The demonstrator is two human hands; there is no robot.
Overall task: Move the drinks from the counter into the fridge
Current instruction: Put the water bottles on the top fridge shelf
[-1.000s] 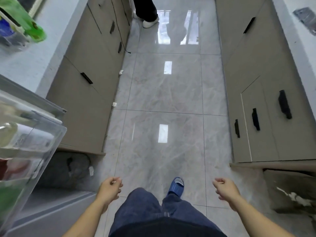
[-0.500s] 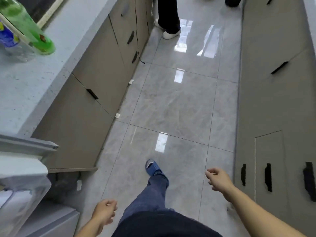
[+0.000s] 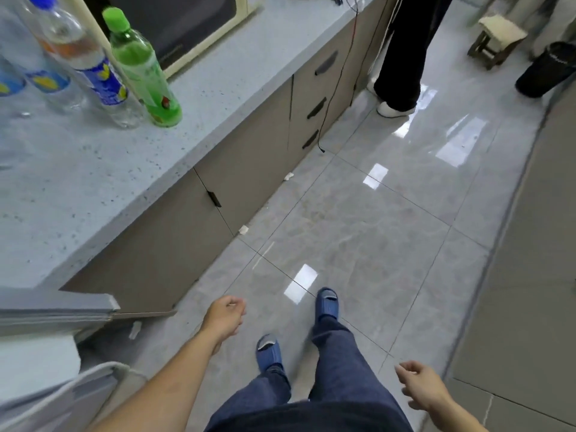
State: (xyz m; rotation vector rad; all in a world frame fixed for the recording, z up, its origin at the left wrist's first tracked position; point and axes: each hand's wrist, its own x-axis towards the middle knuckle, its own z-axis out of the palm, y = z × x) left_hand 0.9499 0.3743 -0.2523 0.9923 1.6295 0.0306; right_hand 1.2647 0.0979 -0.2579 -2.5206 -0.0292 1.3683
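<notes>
On the counter [image 3: 103, 182], far left, the drinks stand upright in a tight cluster near the back: a green bottle [image 3: 141, 68] outermost, a clear bottle [image 3: 90, 67] with a blue-yellow label touching or just beside it, and more clear ones [image 3: 37, 63] behind, partly cut off by the frame edge. The left hand [image 3: 224, 316] hangs over the floor, fingers loosely curled, holding nothing. The right hand [image 3: 420, 385] is low at the right, fingers relaxed, also holding nothing. The fridge door [image 3: 53, 310] edge shows at lower left, apparently ajar (its interior is out of view).

Risks, as judged:
- Bottles stand close together; reaching for an inner one could topple the green bottle, which is tall and narrow and could roll toward the counter edge.
- The glossy tile floor [image 3: 358, 229] and loose slippers [image 3: 327, 307] suggest a slip while carrying.
- The open door corner sits at hip height, so a turn with both hands full could catch it.
- A second person [image 3: 402, 51] stands down the aisle, well apart.
</notes>
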